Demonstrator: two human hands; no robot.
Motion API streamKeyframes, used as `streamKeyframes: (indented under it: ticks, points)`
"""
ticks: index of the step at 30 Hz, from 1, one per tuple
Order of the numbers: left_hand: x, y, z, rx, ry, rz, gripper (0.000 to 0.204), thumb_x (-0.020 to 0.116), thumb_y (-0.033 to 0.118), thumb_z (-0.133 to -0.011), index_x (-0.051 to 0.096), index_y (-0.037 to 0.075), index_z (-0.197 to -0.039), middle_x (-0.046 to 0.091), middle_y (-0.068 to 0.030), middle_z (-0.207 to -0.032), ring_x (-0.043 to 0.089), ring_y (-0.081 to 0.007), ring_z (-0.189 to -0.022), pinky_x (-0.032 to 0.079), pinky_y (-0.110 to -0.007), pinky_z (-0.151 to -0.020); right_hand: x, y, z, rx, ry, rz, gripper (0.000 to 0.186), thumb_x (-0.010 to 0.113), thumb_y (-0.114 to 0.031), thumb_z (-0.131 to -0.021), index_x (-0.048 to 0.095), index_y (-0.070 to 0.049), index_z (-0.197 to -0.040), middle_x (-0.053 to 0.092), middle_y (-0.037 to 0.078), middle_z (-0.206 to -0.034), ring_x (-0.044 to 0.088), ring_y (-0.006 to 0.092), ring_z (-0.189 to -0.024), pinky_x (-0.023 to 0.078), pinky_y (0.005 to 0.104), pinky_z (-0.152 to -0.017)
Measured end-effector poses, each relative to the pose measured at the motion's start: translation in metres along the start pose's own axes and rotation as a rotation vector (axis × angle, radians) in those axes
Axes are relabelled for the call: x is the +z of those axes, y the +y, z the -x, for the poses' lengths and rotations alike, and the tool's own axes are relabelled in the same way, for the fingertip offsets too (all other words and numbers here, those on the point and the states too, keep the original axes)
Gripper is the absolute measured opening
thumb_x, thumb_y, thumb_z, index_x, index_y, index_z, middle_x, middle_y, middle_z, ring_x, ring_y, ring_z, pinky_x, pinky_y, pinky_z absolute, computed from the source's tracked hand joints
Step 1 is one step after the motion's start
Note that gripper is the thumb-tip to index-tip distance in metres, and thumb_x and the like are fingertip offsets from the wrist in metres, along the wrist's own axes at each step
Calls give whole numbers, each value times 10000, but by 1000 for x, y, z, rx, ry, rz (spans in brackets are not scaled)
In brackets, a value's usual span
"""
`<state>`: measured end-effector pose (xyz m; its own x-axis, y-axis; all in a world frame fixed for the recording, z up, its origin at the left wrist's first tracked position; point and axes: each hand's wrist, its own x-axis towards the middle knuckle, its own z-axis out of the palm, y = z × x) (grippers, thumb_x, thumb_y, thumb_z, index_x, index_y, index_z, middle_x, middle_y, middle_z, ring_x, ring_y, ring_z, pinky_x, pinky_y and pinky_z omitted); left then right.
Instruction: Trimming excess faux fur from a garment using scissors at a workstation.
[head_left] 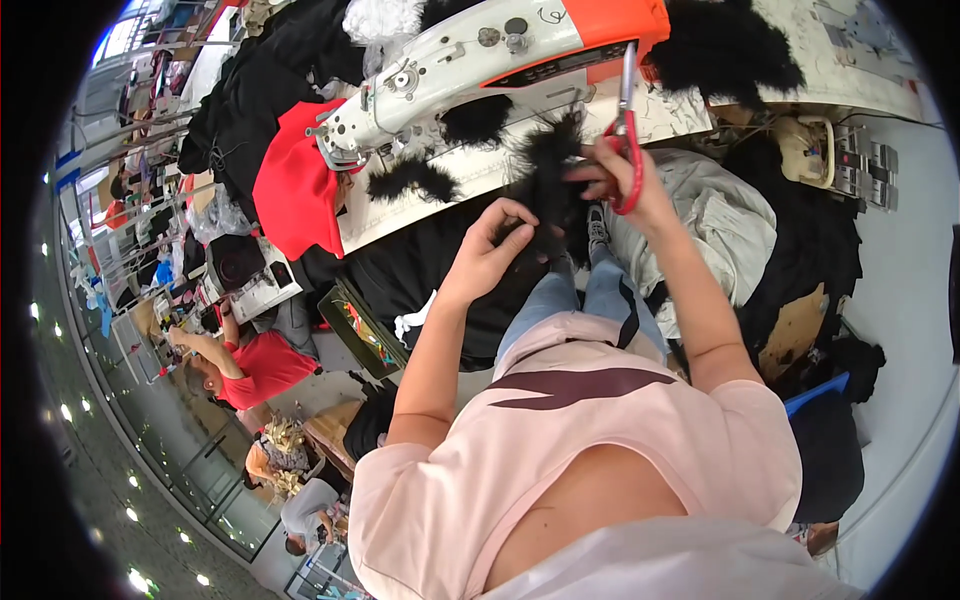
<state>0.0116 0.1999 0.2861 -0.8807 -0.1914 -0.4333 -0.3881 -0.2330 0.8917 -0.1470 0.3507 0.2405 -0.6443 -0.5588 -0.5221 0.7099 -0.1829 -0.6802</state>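
My right hand (625,185) grips red-handled scissors (627,140), their long steel blades pointing up toward the machine head. A strip of black fluffy fur (548,175) hangs between my hands, over my legs. My left hand (495,245) has its fingers curled on the lower part of that fur. Above them is a white and orange sewing machine (440,90) on a pale worktable (390,208), with smaller black fur pieces (410,180) lying by it. Red fabric (295,185) drapes over the table's left end.
Black fabric (240,100) is heaped behind the machine. A pale cloth bundle (715,230) lies right of my legs, beside more dark material. A green bin (365,325) stands to my left. Farther left, a co-worker in red (255,370) works at another station, with other people below.
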Motion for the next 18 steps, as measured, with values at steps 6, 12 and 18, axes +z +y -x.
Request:
streamKeyframes:
  ticks: [6,12,18]
  points:
    - [-13,3,32,-123,-223,-274,284,563,97,-912,455,27,-1165,530,-7,-1040,496,-74,-990,376,-189,-806,33,10,17,-360,59,124,400,833,-152,-689,507,-44,-895,493,-9,-788,486,88,-766,422,259,-669]
    - [17,34,33,68,101,153,348,579,260,-927,545,-3,-1153,600,-7,-981,532,-59,-832,421,-208,-669,70,-5,89,-393,-9,378,408,811,-190,-717,507,-17,-927,531,19,-796,518,92,-717,422,247,-602]
    - [14,48,61,250,114,-137,251,649,219,-885,645,15,-1031,647,2,-841,553,-48,-656,425,-173,-515,57,-20,129,-567,44,420,160,660,-130,-849,531,-54,-792,557,13,-705,527,88,-634,413,232,-601]
